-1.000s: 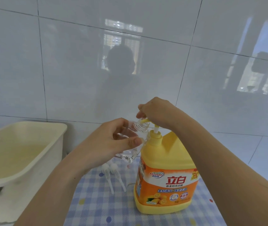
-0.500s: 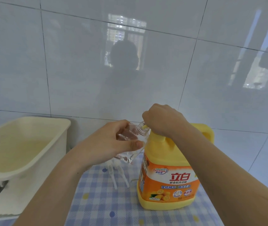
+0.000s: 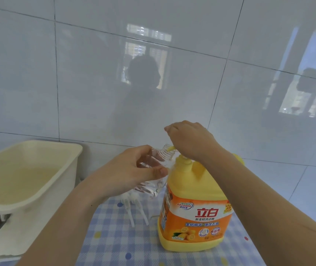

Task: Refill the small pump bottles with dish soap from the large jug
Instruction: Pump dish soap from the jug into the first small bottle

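A large yellow soap jug (image 3: 195, 214) with an orange label stands on the blue checked tablecloth (image 3: 115, 242). My right hand (image 3: 189, 141) rests on top of its pump head, fingers curled over it. The yellow spout pokes into the threaded neck of a small clear bottle (image 3: 153, 169). My left hand (image 3: 132, 173) grips that bottle and holds it tilted, neck up toward the spout. Two white pump tops (image 3: 134, 210) with long tubes lie on the cloth below the bottle.
A cream plastic basin (image 3: 28, 181) sits at the left, close to my left forearm. A glossy white tiled wall (image 3: 95, 83) rises right behind the jug. The cloth's right edge runs near the jug.
The pump head has come back up after being pressed down half a second ago, and my right hand rose with it. The bottle stays at the spout.
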